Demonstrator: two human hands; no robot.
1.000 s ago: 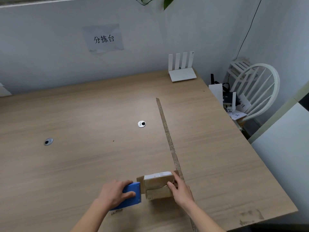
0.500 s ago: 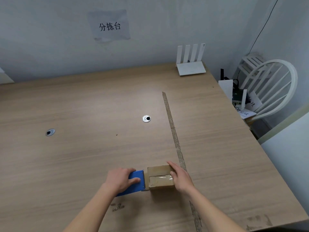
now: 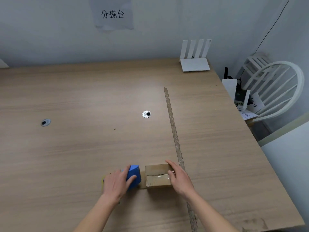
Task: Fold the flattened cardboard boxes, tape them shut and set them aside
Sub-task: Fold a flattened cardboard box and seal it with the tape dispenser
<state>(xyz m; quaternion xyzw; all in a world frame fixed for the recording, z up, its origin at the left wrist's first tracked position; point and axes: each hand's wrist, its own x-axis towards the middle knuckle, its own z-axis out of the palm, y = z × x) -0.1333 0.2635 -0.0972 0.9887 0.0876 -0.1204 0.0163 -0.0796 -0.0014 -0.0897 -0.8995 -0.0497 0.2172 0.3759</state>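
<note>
1 box (image 3: 158, 175) w/ right hand (image 3: 179, 179); 1 blue dispenser (image 3: 133, 176), left hand (image 3: 117, 183).

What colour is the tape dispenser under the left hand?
Blue. The tape dispenser shows clearly in the head view, gripped by the left hand.

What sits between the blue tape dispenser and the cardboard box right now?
In the head view, a short brown strip of tape spans the gap from the blue tape dispenser, gripped by the left hand, to the cardboard box, steadied by the right hand.
</note>
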